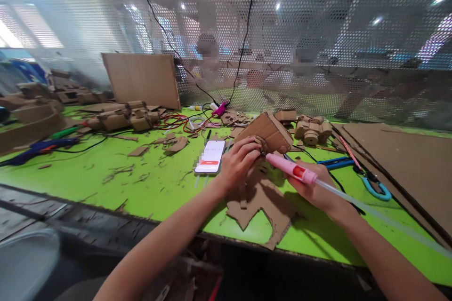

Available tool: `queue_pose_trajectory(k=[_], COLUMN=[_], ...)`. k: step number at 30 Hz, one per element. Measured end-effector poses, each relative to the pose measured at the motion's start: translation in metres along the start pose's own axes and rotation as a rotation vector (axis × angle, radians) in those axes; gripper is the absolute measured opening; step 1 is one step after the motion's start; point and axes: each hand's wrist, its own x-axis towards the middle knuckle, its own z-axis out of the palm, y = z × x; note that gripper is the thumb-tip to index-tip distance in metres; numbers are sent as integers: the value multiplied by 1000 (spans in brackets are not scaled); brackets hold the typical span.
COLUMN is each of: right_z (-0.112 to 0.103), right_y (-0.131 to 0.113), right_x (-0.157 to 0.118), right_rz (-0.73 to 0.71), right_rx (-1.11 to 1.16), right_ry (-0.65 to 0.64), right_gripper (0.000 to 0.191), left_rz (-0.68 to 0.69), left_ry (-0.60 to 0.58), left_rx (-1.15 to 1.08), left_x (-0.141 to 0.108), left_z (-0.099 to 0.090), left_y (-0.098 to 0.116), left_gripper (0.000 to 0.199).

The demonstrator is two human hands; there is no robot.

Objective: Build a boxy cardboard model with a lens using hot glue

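My left hand (pixel 240 162) grips a small cardboard model (pixel 268 131) with a boxy body and a round disc at its near side. In my right hand (pixel 314 188) is a pink hot glue gun (pixel 291 168), a long clear glue stick trailing from its back. The gun's nozzle points left and comes close to the disc by my left fingertips; whether they touch I cannot tell. Beneath both hands lies a torn, jagged piece of cardboard (pixel 263 207) on the green tabletop. My right fingers are partly hidden behind the gun.
A lit phone (pixel 211 156) lies left of my hands. To the right are a blue utility knife (pixel 335 162) and blue-handled scissors (pixel 376 188) beside large cardboard sheets (pixel 406 160). Cardboard models (pixel 312 129), scraps and cables lie behind. A blue glue gun (pixel 42 148) rests at left.
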Motion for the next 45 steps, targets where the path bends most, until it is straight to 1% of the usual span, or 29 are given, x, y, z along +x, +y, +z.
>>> queue_pose_trajectory(k=[3,5,7,9,11,14,17,21,23,25,28,32,34,38,40,45], right_z=[1,0,-2,-4,-4,-2,2,10,12,13,11,10,10,13,14,15], right_y=[2,-1,-5,-8,-8,-5,-3,3,6,8,6,6,7,10,10,3], right_x=[0,0,1,1,1,2,4,6,8,12,17,21,21,18,17,19], right_rz=[-81,-69,26,154,271,410,503,577,575,539,503,581,585,538,540,586], right_rx=[-79,-44,69,221,345,440,522,707,819,929,1076,1206,1209,1173,1182,1244], right_ry=[11,3,-12,31,116,270,414,592,670,713,702,677,634,562,555,567], right_gripper=[27,27,28,29,25,27,31,42,45,44,40,43,43,40,38,41], left_rz=[-17,-60,-152,-248,-287,-275,-259,-227,-230,-230,-194,-149,-158,-189,-199,-243], left_ry=[9,11,-6,-29,-43,-18,19,40,47,63,69,28,-8,-49,-70,-130], left_rx=[18,13,-5,-24,-40,-60,-97,-133,-129,-120,-116,-176,-231,-374,-413,-412], left_x=[1,0,-2,-4,-5,-6,-5,-4,-4,-3,-2,0,0,-2,-3,-4], left_z=[2,4,5,6,6,6,6,5,4,2,-1,-3,-2,3,5,6], left_y=[0,0,0,1,2,3,4,7,8,9,11,12,11,9,9,12], left_gripper=[19,25,38,51,57,60,61,60,61,62,62,66,64,56,53,55])
